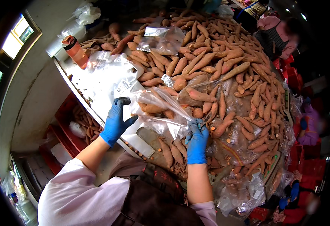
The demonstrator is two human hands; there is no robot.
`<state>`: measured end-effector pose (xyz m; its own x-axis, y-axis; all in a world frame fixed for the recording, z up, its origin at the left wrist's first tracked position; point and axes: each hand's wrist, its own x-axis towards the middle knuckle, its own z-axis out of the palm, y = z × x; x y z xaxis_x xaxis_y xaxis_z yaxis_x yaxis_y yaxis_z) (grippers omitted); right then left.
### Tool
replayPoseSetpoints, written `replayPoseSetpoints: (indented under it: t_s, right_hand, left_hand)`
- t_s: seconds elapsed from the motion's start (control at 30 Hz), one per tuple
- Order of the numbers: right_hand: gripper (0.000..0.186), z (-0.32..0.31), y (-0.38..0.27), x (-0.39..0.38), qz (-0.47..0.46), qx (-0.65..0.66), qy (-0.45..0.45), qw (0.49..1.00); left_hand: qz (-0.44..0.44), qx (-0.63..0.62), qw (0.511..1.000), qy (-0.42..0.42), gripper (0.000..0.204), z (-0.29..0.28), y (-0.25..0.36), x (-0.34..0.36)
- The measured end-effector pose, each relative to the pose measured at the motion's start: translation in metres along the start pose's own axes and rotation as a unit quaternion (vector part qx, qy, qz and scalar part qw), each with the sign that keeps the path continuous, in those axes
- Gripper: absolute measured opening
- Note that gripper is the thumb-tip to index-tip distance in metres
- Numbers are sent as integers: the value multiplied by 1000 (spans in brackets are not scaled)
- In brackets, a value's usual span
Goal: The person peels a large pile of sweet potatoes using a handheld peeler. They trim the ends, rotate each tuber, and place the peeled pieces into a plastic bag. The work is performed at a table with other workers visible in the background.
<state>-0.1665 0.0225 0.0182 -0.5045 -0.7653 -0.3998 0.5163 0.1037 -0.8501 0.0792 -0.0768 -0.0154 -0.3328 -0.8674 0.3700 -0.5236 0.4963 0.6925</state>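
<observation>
A clear plastic bag stretches out over the table in front of me. My right hand, in a blue glove, is closed on the bag's right edge. On the left, my blue-gloved left hand has its thumb apart from its bent fingers and nothing visible between them. It is beside the bag's left end, over a stack of white plastic bags. Sweet potatoes show through or under the clear bag; I cannot tell whether any are inside it. More loose sweet potatoes lie near my right hand.
A large heap of sweet potatoes covers the table's far and right parts. An orange bottle stands at the back left. Red crates sit below the left edge. Crumpled plastic lies front right. Other people are along the right.
</observation>
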Motion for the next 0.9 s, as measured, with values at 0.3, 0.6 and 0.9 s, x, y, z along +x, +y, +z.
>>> replayPoseSetpoints:
  t_s: [0.3, 0.6, 0.9]
  right_hand:
    - [7, -2, -1, -3, -8, -31, -19, 999]
    - [14, -38, 36, 16, -294, -528, -34, 796]
    - [9, -46, 3, -12, 62, -201, -58, 976]
  left_hand:
    - [11, -1, 1000, -22, 33, 35, -35, 27]
    - [-163, -433, 872, -161, 23, -33, 28, 60]
    - [-196, -408, 869, -202, 47, -57, 43, 65]
